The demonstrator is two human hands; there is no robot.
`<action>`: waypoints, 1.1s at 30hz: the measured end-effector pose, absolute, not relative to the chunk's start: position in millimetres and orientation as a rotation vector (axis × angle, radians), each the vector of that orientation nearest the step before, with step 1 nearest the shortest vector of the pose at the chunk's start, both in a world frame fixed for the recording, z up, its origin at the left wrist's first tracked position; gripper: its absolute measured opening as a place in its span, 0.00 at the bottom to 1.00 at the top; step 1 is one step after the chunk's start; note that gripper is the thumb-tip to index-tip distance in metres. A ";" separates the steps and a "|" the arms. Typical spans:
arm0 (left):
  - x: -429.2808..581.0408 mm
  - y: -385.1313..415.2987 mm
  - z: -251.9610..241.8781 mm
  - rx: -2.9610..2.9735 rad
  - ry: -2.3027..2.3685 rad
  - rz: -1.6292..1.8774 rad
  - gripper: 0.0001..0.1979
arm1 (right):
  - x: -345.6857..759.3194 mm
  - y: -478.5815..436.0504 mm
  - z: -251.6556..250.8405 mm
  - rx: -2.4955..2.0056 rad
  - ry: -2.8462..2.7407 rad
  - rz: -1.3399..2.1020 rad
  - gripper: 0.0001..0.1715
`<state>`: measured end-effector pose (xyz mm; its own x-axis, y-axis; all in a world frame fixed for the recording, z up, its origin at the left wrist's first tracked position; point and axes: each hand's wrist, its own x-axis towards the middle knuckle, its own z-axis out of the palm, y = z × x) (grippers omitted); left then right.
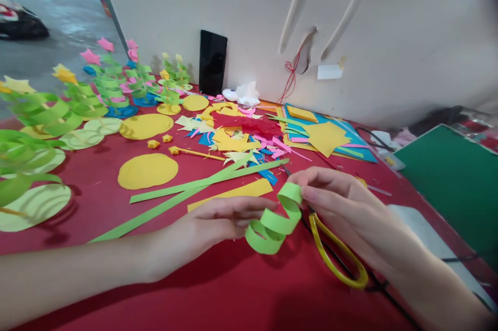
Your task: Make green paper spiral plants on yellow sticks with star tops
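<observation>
A curled light-green paper strip (274, 222) forms a loose spiral in front of me. Its upper end is pinched between the thumb and fingers of my right hand (342, 206). My left hand (218, 224) is beside the lower coils, fingers stretched out behind them; the coils partly hide its fingertips, and I cannot tell whether they touch the paper. Scissors with yellow handles (338, 263) lie beneath my right hand, partly covered by it. Flat green paper strips (202, 183) cross on the red table beyond my left hand, near a yellow paper strip (233, 195).
Finished spirals with paper stars (46, 108) stand at the left. Yellow paper discs (148, 171) and colored scraps (233, 134) lie mid-table. A black phone (212, 61) leans on the wall. Stacked paper sheets (327, 136) and a green board (451, 185) are at the right.
</observation>
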<state>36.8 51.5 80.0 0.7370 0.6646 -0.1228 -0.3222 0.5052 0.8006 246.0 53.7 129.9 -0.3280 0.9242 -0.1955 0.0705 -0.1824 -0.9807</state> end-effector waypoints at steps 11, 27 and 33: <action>39.4 44.4 75.4 0.847 0.508 0.533 0.20 | 253.6 61.3 132.0 -1.292 -1.705 1.095 0.01; 39.3 37.6 68.8 1.318 0.473 0.346 0.18 | 263.6 234.7 143.4 -1.459 -1.950 0.494 0.08; 39.0 38.1 70.1 1.386 0.490 0.321 0.21 | 264.7 276.5 133.6 -1.592 -2.023 0.431 0.15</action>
